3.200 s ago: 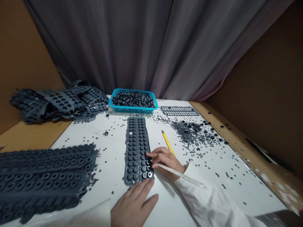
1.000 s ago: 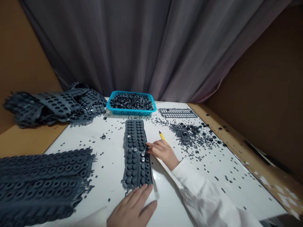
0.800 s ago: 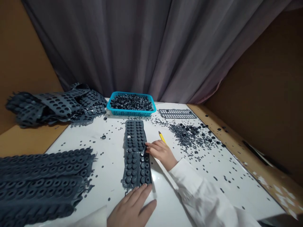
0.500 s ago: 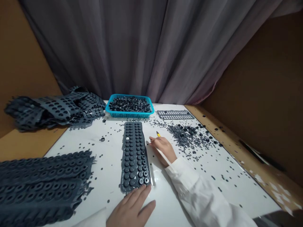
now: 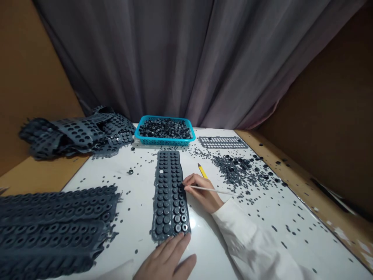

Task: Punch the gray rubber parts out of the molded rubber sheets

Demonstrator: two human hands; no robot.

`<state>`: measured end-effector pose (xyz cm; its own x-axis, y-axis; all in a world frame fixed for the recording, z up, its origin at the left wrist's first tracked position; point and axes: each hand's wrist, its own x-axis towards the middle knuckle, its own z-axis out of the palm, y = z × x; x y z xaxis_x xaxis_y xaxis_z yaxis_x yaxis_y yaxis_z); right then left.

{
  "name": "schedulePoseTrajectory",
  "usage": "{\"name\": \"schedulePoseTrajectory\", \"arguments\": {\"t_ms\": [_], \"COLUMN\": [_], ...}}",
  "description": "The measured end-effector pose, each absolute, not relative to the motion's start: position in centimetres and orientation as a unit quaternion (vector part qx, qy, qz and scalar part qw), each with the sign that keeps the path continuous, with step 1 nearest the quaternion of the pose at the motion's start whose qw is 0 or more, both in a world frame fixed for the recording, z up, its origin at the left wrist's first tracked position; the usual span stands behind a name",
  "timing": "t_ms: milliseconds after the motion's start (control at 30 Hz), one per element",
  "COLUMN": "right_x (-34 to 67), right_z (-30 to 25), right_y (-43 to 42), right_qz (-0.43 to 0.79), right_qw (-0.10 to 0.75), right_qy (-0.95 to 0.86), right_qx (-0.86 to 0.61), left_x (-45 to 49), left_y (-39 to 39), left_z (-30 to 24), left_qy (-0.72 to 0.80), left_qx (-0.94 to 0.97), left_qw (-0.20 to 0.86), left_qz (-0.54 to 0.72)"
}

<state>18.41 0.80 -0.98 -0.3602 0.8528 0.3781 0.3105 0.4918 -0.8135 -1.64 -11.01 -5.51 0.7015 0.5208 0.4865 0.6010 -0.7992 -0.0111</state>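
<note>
The right hand (image 5: pixel 201 191) is back against the rubber button sheet (image 5: pixel 169 194). Half a second ago it hung just off the sheet's 3 o'clock side. Now its fingertips touch that edge about halfway along. Three seconds ago it worked at the near, 6 o'clock end, so the work seems to have climbed the right-hand columns toward 12 o'clock. Several buttons in the near right corner show open centres, while the far rows look whole.

The right thumb and fingers pinch a thin rod (image 5: pixel 217 190). Its tip lies at the sheet's edge and its shaft trails toward 3 o'clock, nearly flat over the white table (image 5: pixel 136 204). A second ago the rod was hidden behind the hand.

The left hand (image 5: pixel 169 261) has kept its place at 6 o'clock. It lies palm down with fingers loosely spread and grips nothing. Its fingertips rest on the sheet's near edge, which I take as steadying it.

The sheet lies lengthwise at the table's centre. A yellow pencil (image 5: pixel 202 171) lies just beyond the right hand at 1 o'clock. A blue basket (image 5: pixel 165 141) of black rings stands at 12. Loose rings (image 5: pixel 237 171) are scattered at 2, and a stack of punched sheets (image 5: pixel 55 225) lies at 8.
</note>
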Motion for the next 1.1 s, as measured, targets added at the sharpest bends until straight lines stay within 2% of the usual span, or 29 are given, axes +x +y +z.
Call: {"name": "schedulePoseTrajectory", "arguments": {"t_ms": [333,633,767,867,967,1100], "right_x": [18.8,19.2,19.3,19.5,19.6,19.2], "right_z": [-1.9,-3.1,-2.7,-1.9,-1.3,-1.5], "right_y": [0.9,2.1,2.4,2.7,2.9,2.7], "right_qz": [0.269,-0.018,-0.067,-0.035,0.079,0.243], "right_qw": [0.398,0.288,0.281,0.3,0.358,0.407], "right_qy": [-0.803,-0.913,-0.911,-0.887,-0.826,-0.79], "right_qx": [-0.352,-0.288,-0.296,-0.35,-0.429,-0.389], "left_x": [-1.1,-1.4,-1.3,-1.1,-1.1,-1.1], "left_y": [-11.1,-11.2,-10.9,-10.7,-10.6,-10.6], "left_z": [-5.0,-6.1,-5.2,-4.1,-3.6,-3.8], "left_qy": [-0.332,-0.326,-0.317,-0.291,-0.282,-0.286], "left_qx": [-0.891,-0.906,-0.904,-0.91,-0.915,-0.911], "left_qw": [0.077,0.078,0.092,0.124,0.134,0.114], "left_qz": [-0.299,-0.259,-0.273,-0.267,-0.256,-0.273]}}
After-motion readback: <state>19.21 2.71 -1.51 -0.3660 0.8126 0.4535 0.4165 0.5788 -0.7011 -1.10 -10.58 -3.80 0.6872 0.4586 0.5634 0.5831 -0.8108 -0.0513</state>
